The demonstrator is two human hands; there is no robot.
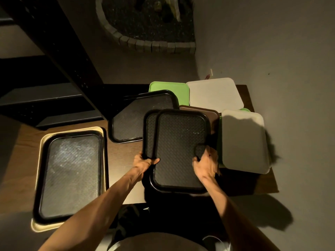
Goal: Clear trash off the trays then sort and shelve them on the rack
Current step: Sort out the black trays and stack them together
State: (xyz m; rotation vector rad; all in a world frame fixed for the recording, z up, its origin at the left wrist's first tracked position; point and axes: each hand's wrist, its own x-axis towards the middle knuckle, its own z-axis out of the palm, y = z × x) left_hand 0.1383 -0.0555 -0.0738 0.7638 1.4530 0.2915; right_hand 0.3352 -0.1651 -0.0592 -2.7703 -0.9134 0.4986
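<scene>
Two black trays overlap in front of me above the brown table [125,160]. My left hand [145,163] grips the near edge of the lower black tray [149,131], thumb on the upper one. My right hand [205,163] grips the right edge of the upper black tray [179,151]. A third black tray [137,116] lies behind them. At the left a large black tray [72,173] sits on a cream tray [39,228]. A brown tray [208,113], green trays [168,87] and white trays [243,140] lie at the right.
A dark metal rack [59,51] with shelves stands at the left behind the table. A curved brick-edged planter [145,24] is on the floor beyond. A second white tray [213,93] lies at the table's far right. Grey floor surrounds the table.
</scene>
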